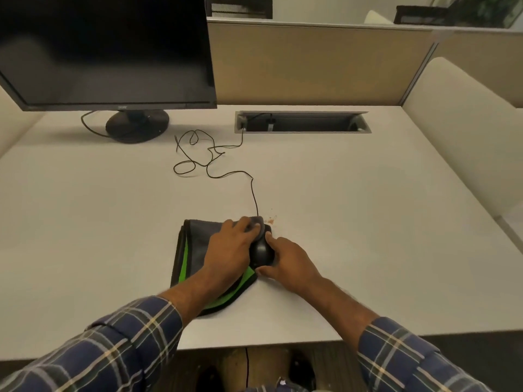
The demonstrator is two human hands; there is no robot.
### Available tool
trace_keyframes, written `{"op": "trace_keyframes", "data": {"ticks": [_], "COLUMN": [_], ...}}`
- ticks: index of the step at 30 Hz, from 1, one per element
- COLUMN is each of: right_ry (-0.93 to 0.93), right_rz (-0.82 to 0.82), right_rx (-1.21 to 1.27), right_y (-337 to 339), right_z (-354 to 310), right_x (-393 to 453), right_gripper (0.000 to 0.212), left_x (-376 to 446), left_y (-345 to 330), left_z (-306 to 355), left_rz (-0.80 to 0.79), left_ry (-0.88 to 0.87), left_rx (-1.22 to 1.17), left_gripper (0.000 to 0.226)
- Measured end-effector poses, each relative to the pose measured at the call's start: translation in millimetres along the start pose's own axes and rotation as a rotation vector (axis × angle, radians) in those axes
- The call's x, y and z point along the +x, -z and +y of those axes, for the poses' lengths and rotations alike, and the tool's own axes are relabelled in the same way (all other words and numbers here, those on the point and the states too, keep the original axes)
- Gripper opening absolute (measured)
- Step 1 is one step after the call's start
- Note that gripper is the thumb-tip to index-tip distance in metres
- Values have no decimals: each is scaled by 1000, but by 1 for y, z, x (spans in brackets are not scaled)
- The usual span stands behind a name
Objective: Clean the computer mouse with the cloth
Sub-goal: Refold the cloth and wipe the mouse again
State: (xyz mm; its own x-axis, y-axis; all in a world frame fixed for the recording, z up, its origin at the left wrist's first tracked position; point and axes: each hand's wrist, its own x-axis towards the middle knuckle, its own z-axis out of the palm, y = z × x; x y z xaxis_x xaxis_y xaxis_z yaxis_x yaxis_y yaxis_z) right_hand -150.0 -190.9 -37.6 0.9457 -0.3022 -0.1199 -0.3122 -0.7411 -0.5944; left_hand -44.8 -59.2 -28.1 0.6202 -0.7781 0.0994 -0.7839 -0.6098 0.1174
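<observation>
Low in the frame's centre, the wired computer mouse (261,250) sits on the folded grey-green cloth (192,250), right hand (291,263) pinching its sides, left hand (229,247) curled over its front; hard rubbing could tug its looped cable (209,162)

We see the mouse (261,251) on the right edge of the cloth (195,250), near the front of the desk (368,222). Left of the mouse lies our left hand (229,250), right of it our right hand (288,260). Behind the mouse its cable (254,190) runs back; farther behind, to the left, stands the monitor (107,49), and a cable slot (302,122) sits behind to the right.
</observation>
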Motion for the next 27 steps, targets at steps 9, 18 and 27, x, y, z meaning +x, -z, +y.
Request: {"op": "trace_keyframes", "data": {"ticks": [9, 18, 27], "right_ry": [-6, -28, -11], "right_rz": [-49, -54, -45], "right_rx": [-1, -7, 9], "right_y": [0, 1, -1], "right_z": [4, 3, 3], "right_x": [-1, -3, -1], "right_gripper": [93, 93, 93], "left_x": [27, 27, 25], "left_y": [2, 15, 0], "left_z": [-5, -3, -3], "left_rz": [-104, -22, -106], "left_ry": [-64, 51, -110], "left_rx": [111, 122, 117], "left_gripper": [36, 55, 55]}}
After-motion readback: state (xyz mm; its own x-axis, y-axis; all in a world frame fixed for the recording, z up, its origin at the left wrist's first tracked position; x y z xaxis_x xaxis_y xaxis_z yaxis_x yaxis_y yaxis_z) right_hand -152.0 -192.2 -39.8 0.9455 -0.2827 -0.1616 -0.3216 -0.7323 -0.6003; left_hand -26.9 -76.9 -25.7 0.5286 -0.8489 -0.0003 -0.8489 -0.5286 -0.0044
